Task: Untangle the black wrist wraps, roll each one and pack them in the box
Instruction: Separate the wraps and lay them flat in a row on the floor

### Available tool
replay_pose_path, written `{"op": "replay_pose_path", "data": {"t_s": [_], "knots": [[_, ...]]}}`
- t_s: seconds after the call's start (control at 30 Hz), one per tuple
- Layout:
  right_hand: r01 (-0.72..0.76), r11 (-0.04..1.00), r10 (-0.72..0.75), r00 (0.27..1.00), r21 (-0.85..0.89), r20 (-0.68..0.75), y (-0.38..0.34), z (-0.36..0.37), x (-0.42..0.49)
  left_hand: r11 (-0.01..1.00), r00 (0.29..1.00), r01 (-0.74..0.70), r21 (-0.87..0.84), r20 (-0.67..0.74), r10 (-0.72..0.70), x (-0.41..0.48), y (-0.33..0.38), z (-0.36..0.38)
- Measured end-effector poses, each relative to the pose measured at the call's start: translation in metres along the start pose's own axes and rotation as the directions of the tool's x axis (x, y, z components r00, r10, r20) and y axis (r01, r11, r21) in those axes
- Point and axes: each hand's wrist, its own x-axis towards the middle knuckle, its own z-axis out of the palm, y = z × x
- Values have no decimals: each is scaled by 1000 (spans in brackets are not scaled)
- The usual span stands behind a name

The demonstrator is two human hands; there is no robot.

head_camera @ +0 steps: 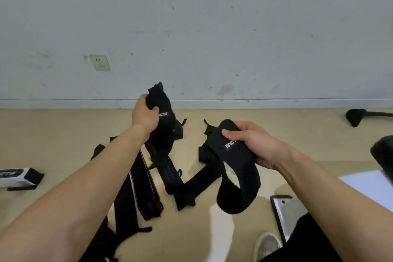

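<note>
Mostly the far half is a pale, scuffed wall (234, 27), and below it a tan floor (53, 134) runs toward the near edge. The black wrist wraps are spread across the middle of that floor and none is rolled. A group of loose wraps (136, 187) lies flat in long strips under the left forearm, reaching the near edge.

The left hand (145, 116) is raised at centre. Its fingers (155, 110) are curled tight round a bunched wrap (164, 132), whose tail trails down to the floor and meets other straps there. The right hand (253, 143) is nearer and further right. Its fingers (230, 133) are closed on a folded wrap (238, 151) with a white logo label, which hangs below the hand in a wide loop. A flat strap (200, 181) lies on the floor between the two held pieces; whether it joins them I cannot tell.

At the left edge lies the box (14, 176), white with dark lettering, on its side. Its black end flap is open toward the wraps, and its contents are hidden.

A silver-edged flat panel (287, 215) and a grey shoe (266, 244) sit near right. A wall socket (99, 62) is far left.
</note>
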Motion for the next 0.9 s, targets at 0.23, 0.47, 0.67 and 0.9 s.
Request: {"op": "replay_pose_path", "data": {"t_s": [0.23,0.47,0.67,0.9], "knots": [[96,964,-80,994,249,-72,-22,7,17,918,978,140,-372,197,-69,-39,23,-11],[96,963,-64,989,250,-134,-6,18,41,814,934,324,-483,299,-194,-49,-2,-27],[-53,966,99,980,252,-175,-1,31,63,829,919,342,-442,342,-196,-49,-9,-17],[56,906,10,988,420,-152,-14,34,69,977,916,-9,-213,390,93,-52,-9,-15]]}}
